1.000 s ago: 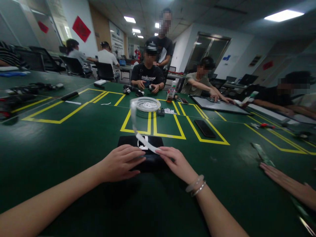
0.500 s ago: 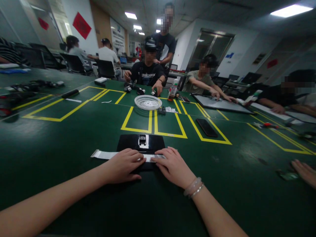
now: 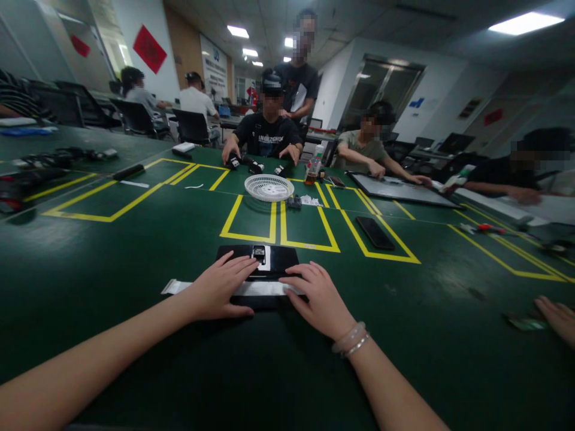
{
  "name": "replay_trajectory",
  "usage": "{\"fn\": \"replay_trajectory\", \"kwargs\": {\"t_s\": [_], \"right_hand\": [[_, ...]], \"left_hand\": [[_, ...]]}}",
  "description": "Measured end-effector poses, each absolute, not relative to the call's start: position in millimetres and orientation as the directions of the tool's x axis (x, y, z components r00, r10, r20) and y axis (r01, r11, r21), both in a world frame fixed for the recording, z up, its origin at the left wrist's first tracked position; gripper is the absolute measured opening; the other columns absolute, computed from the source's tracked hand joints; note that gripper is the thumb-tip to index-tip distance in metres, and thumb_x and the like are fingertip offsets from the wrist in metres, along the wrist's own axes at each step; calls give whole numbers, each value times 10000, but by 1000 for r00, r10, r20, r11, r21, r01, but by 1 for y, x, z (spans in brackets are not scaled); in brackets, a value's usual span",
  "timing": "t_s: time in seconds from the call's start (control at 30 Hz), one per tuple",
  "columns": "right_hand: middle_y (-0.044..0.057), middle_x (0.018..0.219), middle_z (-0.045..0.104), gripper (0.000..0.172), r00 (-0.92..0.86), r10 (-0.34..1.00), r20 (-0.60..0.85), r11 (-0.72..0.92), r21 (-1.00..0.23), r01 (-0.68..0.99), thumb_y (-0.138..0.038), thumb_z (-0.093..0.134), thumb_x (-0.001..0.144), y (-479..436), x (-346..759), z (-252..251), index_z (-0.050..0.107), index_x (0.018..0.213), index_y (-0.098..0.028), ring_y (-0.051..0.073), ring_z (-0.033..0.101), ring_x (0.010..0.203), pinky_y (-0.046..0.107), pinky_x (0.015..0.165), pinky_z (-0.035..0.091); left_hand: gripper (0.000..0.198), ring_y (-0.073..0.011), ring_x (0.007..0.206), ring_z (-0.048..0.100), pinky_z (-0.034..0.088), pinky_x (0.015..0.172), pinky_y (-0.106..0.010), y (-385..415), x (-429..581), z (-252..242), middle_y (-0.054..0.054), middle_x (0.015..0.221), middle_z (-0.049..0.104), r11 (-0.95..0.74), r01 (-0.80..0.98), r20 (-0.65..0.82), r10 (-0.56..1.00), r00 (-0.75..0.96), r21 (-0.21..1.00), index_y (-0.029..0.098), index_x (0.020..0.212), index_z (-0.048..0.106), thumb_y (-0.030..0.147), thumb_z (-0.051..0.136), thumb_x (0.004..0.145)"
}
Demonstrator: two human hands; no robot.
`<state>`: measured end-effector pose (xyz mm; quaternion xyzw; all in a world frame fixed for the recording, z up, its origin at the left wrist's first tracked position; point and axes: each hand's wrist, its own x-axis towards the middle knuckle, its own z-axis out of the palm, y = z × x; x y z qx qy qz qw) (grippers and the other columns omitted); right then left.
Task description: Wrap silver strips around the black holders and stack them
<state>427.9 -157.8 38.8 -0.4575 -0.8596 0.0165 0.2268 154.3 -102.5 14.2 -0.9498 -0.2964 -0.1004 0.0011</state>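
Note:
A glossy black plate (image 3: 285,260) lies flat on the table in front of me, with a small square metal-framed piece (image 3: 259,254) on its far part. Across the plate runs a silvery-white flat ribbon cable (image 3: 263,288), its connector end sticking out to the left past my forearm. My left hand (image 3: 220,288) rests over the plate and cable, fingers stretched toward the metal-framed piece, thumb apart near the front edge. At the cable's right part, my right hand (image 3: 317,294) has its fingers spread, with fingertips on or just above the cable. Its right end is hidden under that hand.
The green table (image 3: 431,335) carries yellow tape outlines. A white round basket (image 3: 269,188), a bottle (image 3: 313,166) and a black phone (image 3: 375,233) stand or lie beyond the plate. Co-workers sit opposite and at right; another person's hand (image 3: 557,317) is near the right edge.
My left hand has shifted up and slightly left, its fingers moving off the cable's middle toward the metal-framed piece. My right fingers have spread and lifted a little, showing more cable.

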Motion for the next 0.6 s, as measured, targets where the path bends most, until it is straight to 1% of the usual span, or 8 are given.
{"fn": "replay_trajectory", "kwargs": {"t_s": [0.1,0.17,0.27,0.37,0.5,0.6], "right_hand": [[61,1125,689,209,-420,797,434,558,-262,787,-227,558,923,-156,430,40,690,1079,-268,237,607,1089,514,1068,365],[62,1087,698,191,-383,795,471,545,-277,791,-224,556,922,-155,431,40,693,1050,-260,239,616,1059,500,1042,385],[64,1057,697,171,-319,787,528,519,-288,805,-224,552,925,-155,432,41,690,1023,-248,242,614,1041,482,1010,398],[67,1039,693,169,-271,772,575,499,-283,819,-224,544,929,-155,434,41,687,1017,-243,246,606,1028,463,970,411],[63,1031,691,170,-268,759,594,504,-275,819,-226,539,928,-154,436,40,683,1016,-248,242,601,1014,450,961,406],[63,1028,689,175,-262,767,586,497,-284,820,-231,535,928,-153,437,40,677,1029,-246,241,600,1004,442,953,405]], "left_hand": [[951,-331,1381,309,155,1191,-521,-99,157,17,-152,1477,367,-830,550,185,557,809,94,128,1522,333,625,748,826],[940,-327,1352,359,150,1195,-516,-99,160,20,-143,1451,404,-829,546,191,559,807,120,141,1508,357,590,780,799],[930,-322,1291,431,130,1200,-515,-99,160,25,-126,1389,469,-821,551,206,571,795,148,157,1480,406,536,832,745],[891,-334,1274,436,117,1196,-533,-94,149,28,-126,1362,488,-797,585,232,603,763,149,164,1457,441,512,831,735],[825,-363,1264,433,90,1180,-570,-74,117,31,-135,1342,499,-707,693,309,696,648,140,160,1420,478,555,766,756],[794,-375,1249,436,87,1161,-590,-54,81,39,-148,1334,505,-565,816,327,799,504,120,145,1378,501,622,703,776]]}}
